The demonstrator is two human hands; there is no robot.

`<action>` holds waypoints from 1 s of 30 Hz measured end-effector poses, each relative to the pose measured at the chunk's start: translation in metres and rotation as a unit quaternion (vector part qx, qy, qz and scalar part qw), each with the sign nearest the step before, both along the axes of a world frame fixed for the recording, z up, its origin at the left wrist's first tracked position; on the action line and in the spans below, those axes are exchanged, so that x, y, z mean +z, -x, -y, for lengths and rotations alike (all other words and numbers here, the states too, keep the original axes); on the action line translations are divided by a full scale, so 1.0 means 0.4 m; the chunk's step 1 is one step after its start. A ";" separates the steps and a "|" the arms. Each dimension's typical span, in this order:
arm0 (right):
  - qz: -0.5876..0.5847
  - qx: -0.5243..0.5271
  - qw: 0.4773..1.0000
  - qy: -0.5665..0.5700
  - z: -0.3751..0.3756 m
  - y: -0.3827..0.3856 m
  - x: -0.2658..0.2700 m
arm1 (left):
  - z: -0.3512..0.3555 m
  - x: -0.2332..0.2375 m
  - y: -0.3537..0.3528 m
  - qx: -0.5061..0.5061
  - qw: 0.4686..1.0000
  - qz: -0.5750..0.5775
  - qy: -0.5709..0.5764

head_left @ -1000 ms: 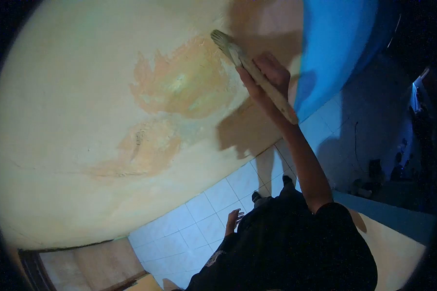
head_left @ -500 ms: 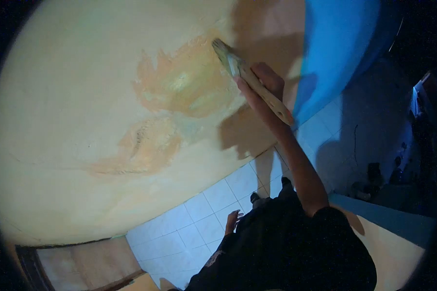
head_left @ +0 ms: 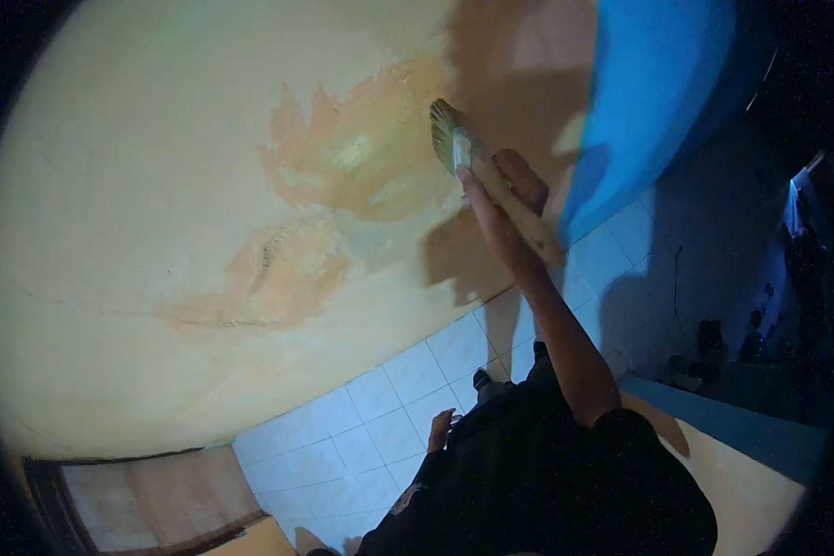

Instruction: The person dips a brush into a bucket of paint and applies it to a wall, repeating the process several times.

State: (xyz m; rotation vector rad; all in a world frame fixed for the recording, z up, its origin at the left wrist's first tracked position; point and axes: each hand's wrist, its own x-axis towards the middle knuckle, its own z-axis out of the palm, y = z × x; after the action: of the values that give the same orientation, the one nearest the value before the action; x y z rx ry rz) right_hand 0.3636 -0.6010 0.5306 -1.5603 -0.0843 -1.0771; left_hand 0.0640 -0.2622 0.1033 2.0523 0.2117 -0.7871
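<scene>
A wide paintbrush (head_left: 446, 130) with a long wooden handle is gripped in my right hand (head_left: 500, 190), the fingers wrapped round the handle near the metal band. Its bristles point up and left and overlap the right edge of a large orange-yellow patch (head_left: 352, 153) on the cream wall (head_left: 111, 185). Lower left of that patch lies a smaller, rougher orange patch (head_left: 292, 273) with dark pitting. My left hand (head_left: 442, 430) hangs low beside my dark clothing, away from the wall, its fingers loosely apart and nothing visible in it.
White floor tiles (head_left: 371, 435) run along the wall's foot, with my feet on them. A blue wall section (head_left: 639, 102) adjoins on the right. Dim clutter (head_left: 704, 347) sits on the floor at the right, and a brown framed panel (head_left: 157, 500) is at lower left.
The brush and my right hand have shifted slightly down and right in view, and the bristles now show broader and fanned. The left hand stays low.
</scene>
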 end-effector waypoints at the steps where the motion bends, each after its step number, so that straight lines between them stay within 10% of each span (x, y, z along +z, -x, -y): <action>1: -0.018 0.026 0.998 -0.052 0.002 0.007 0.009 | 0.004 0.013 0.002 0.002 1.000 -0.001 0.001; 4: 0.046 0.024 0.995 -0.086 0.010 0.014 0.101 | 0.019 0.065 -0.006 0.068 0.995 -0.040 0.061; 6: 0.059 0.010 0.995 -0.085 0.008 -0.019 0.096 | 0.039 0.069 -0.019 0.291 0.930 -0.180 0.133; 10: 0.039 -0.042 0.997 0.052 0.002 -0.038 -0.024 | 0.031 0.113 -0.025 0.081 0.994 -0.009 0.080; 12: 0.002 -0.025 1.000 -0.012 0.007 -0.016 -0.030 | 0.041 0.105 -0.046 0.260 0.942 -0.176 0.120; 19: 0.056 0.020 0.984 -0.168 0.052 0.015 0.133 | 0.005 0.007 -0.020 0.309 0.918 -0.203 0.142; 21: 0.019 -0.011 0.996 -0.082 0.054 -0.020 0.040 | -0.029 -0.048 0.013 0.030 0.997 0.042 0.059; 27: 0.023 -0.038 0.993 0.113 0.026 -0.007 -0.127 | -0.027 -0.022 0.004 -0.096 0.990 0.099 -0.023; 30: 0.022 -0.039 0.996 0.081 0.041 0.027 -0.027 | 0.011 0.029 -0.006 0.065 0.996 -0.013 0.055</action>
State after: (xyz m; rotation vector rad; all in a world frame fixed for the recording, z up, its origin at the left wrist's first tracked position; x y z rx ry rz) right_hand 0.3527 -0.6175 0.5199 -1.6958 -0.1455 -1.1903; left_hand 0.0664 -0.2666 0.1149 1.9060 0.3066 -0.7284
